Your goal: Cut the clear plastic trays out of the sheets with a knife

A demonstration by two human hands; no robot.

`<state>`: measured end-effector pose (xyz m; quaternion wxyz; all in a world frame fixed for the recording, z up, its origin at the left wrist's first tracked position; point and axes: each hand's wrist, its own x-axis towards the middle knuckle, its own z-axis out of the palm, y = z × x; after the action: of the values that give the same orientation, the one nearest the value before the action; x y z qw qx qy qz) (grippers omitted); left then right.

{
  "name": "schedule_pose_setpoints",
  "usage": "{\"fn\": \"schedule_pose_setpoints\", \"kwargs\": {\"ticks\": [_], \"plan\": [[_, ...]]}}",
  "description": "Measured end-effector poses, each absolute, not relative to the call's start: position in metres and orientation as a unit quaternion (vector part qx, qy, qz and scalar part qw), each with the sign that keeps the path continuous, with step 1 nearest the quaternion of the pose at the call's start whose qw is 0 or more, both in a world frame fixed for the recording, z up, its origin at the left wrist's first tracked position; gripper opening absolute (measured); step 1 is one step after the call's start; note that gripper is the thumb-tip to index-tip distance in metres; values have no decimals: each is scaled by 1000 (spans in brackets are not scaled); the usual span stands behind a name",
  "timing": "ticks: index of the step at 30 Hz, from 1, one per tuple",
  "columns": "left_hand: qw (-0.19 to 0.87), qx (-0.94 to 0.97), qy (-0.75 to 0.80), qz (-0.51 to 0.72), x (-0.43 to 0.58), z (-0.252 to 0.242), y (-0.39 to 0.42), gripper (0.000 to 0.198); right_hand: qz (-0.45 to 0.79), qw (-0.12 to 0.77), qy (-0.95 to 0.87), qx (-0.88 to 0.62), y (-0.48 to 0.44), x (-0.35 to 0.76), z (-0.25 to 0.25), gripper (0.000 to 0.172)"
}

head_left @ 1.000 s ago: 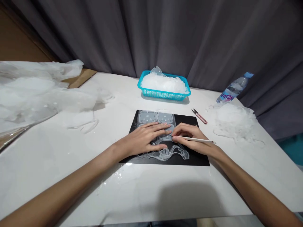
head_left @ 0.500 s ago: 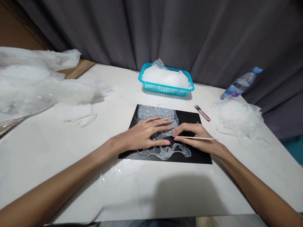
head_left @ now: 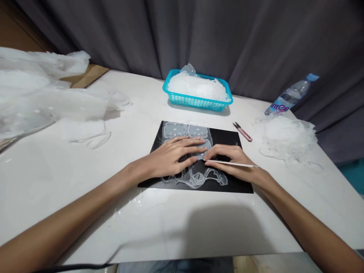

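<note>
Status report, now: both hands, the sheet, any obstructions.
Left hand flat on sheet. Right hand pinching white stick. Sheet on black mat, near part in open strips. Snips beside mat, seemingly out of the way.

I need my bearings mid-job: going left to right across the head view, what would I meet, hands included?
Pile of translucent white sheets → left hand → right hand → plastic water bottle.
</note>
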<state>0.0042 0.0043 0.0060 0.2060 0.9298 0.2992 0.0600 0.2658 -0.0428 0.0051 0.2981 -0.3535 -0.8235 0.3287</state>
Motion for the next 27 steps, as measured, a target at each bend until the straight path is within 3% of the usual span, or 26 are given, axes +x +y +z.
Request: {"fn": "schedule_pose_setpoints", "kwargs": {"ticks": [17, 27], "plan": [[218, 926, 303, 54, 10, 5, 5, 46, 299, 303, -840, -337, -43, 265, 5, 8], [260, 914, 309, 46, 9, 6, 10, 47, 246, 245, -876, -334, -49, 267, 15, 12]]}}
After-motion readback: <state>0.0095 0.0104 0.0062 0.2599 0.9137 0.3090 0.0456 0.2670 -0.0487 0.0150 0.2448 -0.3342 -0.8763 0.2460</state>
